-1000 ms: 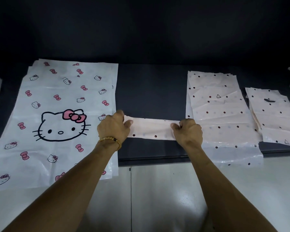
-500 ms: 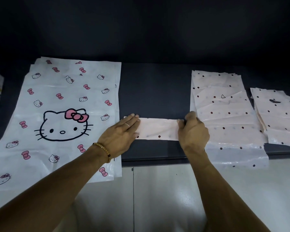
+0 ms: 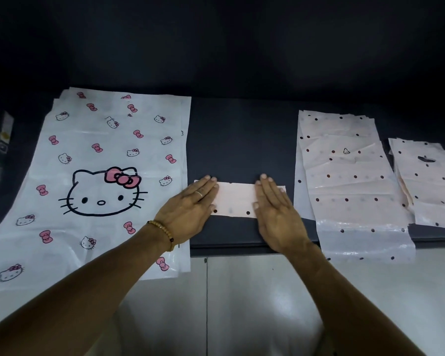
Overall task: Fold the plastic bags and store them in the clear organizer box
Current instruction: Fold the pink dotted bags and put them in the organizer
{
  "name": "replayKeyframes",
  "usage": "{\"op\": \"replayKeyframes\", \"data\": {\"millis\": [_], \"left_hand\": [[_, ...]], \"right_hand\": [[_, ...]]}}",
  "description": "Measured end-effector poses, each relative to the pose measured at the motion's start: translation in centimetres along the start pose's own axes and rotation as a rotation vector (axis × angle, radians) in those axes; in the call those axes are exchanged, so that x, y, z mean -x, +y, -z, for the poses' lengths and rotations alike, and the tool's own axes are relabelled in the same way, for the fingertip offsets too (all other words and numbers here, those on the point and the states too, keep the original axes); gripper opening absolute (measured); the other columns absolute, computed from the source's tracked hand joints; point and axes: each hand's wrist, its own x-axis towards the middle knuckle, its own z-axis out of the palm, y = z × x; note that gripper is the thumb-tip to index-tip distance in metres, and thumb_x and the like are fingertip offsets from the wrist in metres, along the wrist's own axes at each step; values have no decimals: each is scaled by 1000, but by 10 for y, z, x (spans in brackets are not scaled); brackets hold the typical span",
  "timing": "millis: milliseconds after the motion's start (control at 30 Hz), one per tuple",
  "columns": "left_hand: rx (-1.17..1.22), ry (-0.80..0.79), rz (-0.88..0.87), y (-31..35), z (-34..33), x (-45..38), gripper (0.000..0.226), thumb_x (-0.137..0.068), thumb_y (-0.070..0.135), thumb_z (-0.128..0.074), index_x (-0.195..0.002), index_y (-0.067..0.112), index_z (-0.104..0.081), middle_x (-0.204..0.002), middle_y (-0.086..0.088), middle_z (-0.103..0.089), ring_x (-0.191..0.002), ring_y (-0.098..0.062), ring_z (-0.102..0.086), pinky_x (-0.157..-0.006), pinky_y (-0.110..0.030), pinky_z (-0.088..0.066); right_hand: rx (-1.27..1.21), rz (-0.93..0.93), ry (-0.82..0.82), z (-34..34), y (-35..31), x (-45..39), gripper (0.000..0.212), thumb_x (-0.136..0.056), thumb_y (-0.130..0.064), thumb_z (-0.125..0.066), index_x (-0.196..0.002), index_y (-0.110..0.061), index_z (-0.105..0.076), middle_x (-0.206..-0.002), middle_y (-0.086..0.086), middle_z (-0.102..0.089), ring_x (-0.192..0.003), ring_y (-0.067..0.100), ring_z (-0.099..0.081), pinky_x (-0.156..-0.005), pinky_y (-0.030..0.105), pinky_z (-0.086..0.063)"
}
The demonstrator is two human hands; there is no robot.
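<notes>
A pink polka-dot plastic bag folded into a narrow strip (image 3: 237,199) lies flat on the dark table (image 3: 242,140), near its front edge. My left hand (image 3: 188,209) presses on the strip's left end with straight fingers. My right hand (image 3: 278,211) lies flat on its right end, fingers straight too. A pile of unfolded pink dotted bags (image 3: 344,181) is spread just right of the strip. A second smaller pile of dotted bags (image 3: 429,186) lies at the far right. No clear organizer box is in view.
Large white bags printed with a cat face and pink bows (image 3: 100,176) are stacked on the left, hanging over the table's front edge. A box-like object (image 3: 0,134) sits at the far left edge. White cabinet fronts (image 3: 242,304) are below the table.
Both hands went from gripping the strip's ends with curled fingers to lying flat on it. The strip now lies pressed flat on the table.
</notes>
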Motion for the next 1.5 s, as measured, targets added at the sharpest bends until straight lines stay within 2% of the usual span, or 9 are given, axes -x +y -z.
{"op": "replayKeyframes", "data": {"millis": [133,267,400,500,633,767,967,1167,1500], "left_hand": [[0,-34,34,2,4,1,45,-100,29,-36,-144,16,-37,-154,-7,-28,-143,-21,-21,-118,-33,-17],[-116,-14,76,31,14,22,38,-92,43,-41,-122,25,-57,-128,-16,-55,-114,-34,-51,-95,-46,-39],[-211,-118,36,56,13,54,79,-70,75,-47,-129,21,-53,-112,-13,-57,-101,-31,-52,-92,-49,-36],[-221,-66,-16,61,15,66,64,-69,49,-73,-125,22,-57,-105,-10,-60,-93,-28,-57,-83,-45,-46],[-14,96,-19,64,19,64,26,-82,24,-70,-108,22,-68,-115,-9,-62,-90,-30,-59,-74,-37,-52],[258,15,102,65,28,55,34,-95,45,-42,-102,24,-67,-90,9,-64,-88,-14,-56,-67,-24,-43],[869,39,446,60,32,35,5,-86,26,-66,-83,22,-66,-75,11,-68,-74,-5,-63,-69,-16,-47],[663,86,619,63,23,21,24,-84,19,-64,-61,15,-57,-57,4,-60,-59,-16,-57,-69,-27,-50],[271,67,592,56,18,13,42,-73,37,-75,-103,24,-48,-97,1,-58,-91,-19,-54,-65,-30,-45]], "right_hand": [[65,-122,0,11,18,9,57,-102,-23,-33,-152,-8,-10,-160,9,-4,-148,23,-2,-119,30,-2],[91,66,171,16,-21,36,36,-90,-21,-56,-124,-8,-56,-122,16,-57,-108,34,-56,-86,45,-48],[-4,133,115,10,-40,63,31,-84,-32,-62,-110,-16,-64,-111,4,-61,-98,24,-59,-83,38,-48],[-12,110,49,12,-36,71,42,-75,-39,-69,-112,-18,-66,-115,4,-63,-105,25,-60,-91,42,-49],[-53,126,79,12,-38,77,43,-73,-39,-74,-111,-20,-68,-121,2,-61,-112,25,-57,-89,40,-48],[-298,15,224,12,-44,69,16,-88,-16,-66,-103,-13,-70,-104,4,-68,-95,22,-61,-75,34,-51],[-594,-270,75,22,-37,48,17,-100,-22,-46,-83,-21,-43,-72,-11,-49,-62,4,-47,-51,9,-35],[-400,-325,43,20,-44,21,22,-100,-32,-45,-95,-15,-57,-89,5,-67,-72,21,-59,-66,27,-49],[-394,-530,-2,24,-53,5,32,-91,-31,-59,-64,-14,-59,-62,4,-59,-59,22,-58,-68,30,-55]]}}
